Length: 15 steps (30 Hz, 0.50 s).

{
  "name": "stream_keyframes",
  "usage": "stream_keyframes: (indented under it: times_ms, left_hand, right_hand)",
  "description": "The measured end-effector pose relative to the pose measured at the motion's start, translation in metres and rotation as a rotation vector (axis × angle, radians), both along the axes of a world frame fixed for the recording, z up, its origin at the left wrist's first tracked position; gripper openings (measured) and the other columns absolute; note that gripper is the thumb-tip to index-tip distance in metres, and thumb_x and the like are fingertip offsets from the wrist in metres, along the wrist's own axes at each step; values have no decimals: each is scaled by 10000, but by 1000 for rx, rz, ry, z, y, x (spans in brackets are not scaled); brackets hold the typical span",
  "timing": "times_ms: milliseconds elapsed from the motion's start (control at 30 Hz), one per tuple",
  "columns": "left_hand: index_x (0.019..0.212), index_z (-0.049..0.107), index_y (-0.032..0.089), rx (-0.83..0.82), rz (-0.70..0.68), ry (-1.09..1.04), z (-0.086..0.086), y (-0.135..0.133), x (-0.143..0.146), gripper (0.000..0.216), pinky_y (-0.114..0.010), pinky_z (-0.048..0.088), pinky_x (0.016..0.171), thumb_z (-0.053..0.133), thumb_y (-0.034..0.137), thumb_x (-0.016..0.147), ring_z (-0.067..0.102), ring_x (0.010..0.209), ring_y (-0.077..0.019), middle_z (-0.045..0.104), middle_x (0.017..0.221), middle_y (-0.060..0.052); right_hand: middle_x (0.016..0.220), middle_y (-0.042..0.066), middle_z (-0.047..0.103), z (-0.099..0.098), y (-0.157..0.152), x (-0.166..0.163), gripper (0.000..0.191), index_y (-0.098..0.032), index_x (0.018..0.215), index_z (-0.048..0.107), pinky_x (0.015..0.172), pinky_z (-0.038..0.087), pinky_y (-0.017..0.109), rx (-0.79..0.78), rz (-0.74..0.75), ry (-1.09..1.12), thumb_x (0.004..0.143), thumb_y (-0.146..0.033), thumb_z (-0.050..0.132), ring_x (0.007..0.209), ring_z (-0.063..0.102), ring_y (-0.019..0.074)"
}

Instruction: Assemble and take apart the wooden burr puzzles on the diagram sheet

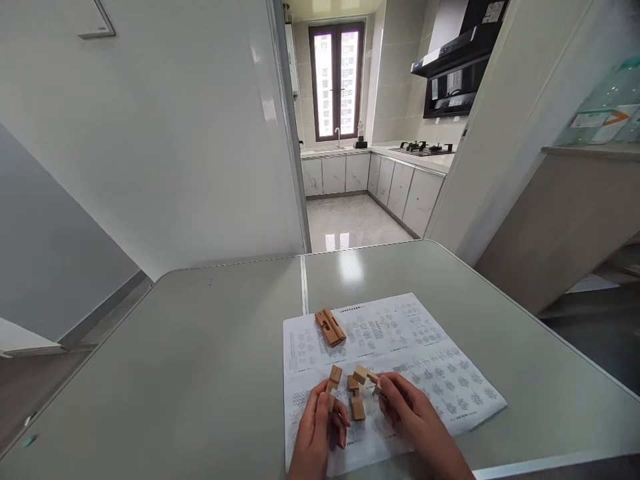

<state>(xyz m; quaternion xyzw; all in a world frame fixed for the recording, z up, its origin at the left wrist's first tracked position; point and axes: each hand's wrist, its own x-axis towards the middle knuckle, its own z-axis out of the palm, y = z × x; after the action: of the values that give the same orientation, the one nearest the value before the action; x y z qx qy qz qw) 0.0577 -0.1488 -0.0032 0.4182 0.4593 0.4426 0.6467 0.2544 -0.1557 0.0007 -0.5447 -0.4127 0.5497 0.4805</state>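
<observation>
My left hand pinches a notched wooden puzzle piece, which stands up above the thumb and fingers. Between thumb and fingers, my right hand grips another notched puzzle piece that points left. A third wooden puzzle piece lies between the two hands on the printed instruction sheet, touched by neither as far as I can see. Farther up the sheet rests a brown wooden block group with slots, its pieces side by side. My fingertips cover parts of the held pieces.
The sheet lies on a grey-green table with a pale seam running away from me. A clear plastic bottle stands on a ledge at the right. Beyond the table a doorway opens on a kitchen with white cabinets.
</observation>
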Motion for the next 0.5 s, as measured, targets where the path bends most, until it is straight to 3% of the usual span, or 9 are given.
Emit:
stream_keyframes:
  times_ms: [100, 367, 500]
  left_hand:
    - [1314, 570, 136, 15, 38, 18, 6, -3, 3, 721, -283, 424, 589, 531, 742, 926, 511, 562, -135, 641, 738, -15]
    - [1309, 534, 147, 35, -10, 53, 11, -12, 2, 669, -281, 409, 603, 503, 715, 957, 502, 579, -146, 613, 684, 5]
    - [1385, 441, 176, 17, -55, 127, 4, -17, 1, 764, -274, 411, 608, 519, 770, 912, 517, 585, -149, 630, 705, 13]
  right_hand:
    - [667, -22, 564, -1, 2, -4, 575, -173, 893, 678, 484, 392, 235, -64, 83, 280, 865, -746, 649, 506, 458, 105]
    - [724, 1, 659, 5, 1, -24, 608, -163, 1333, 618, 554, 453, 202, -213, 237, 815, 871, -501, 821, 577, 575, 100]
    - [686, -11, 651, 9, 3, -32, 468, -150, 1206, 669, 552, 453, 188, -219, 362, 950, 886, -456, 819, 545, 588, 87]
